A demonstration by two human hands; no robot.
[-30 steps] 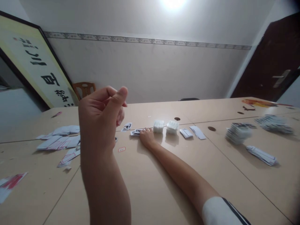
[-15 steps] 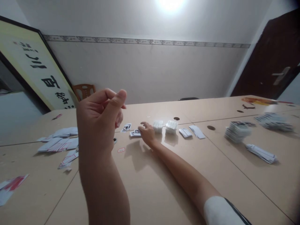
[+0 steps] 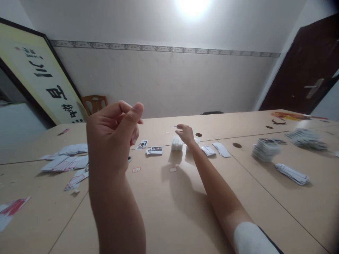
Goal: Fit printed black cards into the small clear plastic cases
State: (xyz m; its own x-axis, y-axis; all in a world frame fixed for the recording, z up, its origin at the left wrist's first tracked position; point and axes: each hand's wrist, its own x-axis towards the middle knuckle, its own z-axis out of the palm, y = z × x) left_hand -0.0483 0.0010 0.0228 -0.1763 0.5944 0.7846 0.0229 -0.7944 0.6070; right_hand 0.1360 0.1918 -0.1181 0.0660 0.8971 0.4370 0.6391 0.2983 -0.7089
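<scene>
My left hand (image 3: 115, 132) is raised close to the camera, its fingers curled and thumb pressed to the forefinger. What it pinches, if anything, is hidden. My right hand (image 3: 186, 134) is stretched forward over two stacks of clear plastic packets, partly covering the right stack (image 3: 196, 141) and just beside the left stack (image 3: 177, 144). At its fingertips a thin flat piece (image 3: 173, 126) shows edge-on, too small to name. Left of the stacks lie photo cards (image 3: 156, 150) and another small card (image 3: 143, 144). Two red-bordered labels, one (image 3: 136, 170) and another (image 3: 173, 169), lie nearer me.
White paper slips (image 3: 66, 158) lie spread at left, beyond a red-and-white piece (image 3: 14, 208). Right of the packets are white card piles (image 3: 208, 151), a taller packet stack (image 3: 265, 150), a long paper bundle (image 3: 291, 174) and more packets (image 3: 307, 139). The table (image 3: 169, 218) has round holes.
My right hand has lifted from beside the photo cards and moved right and farther away, over the packet stacks. The photo cards and a second label are now uncovered. My left hand has barely moved.
</scene>
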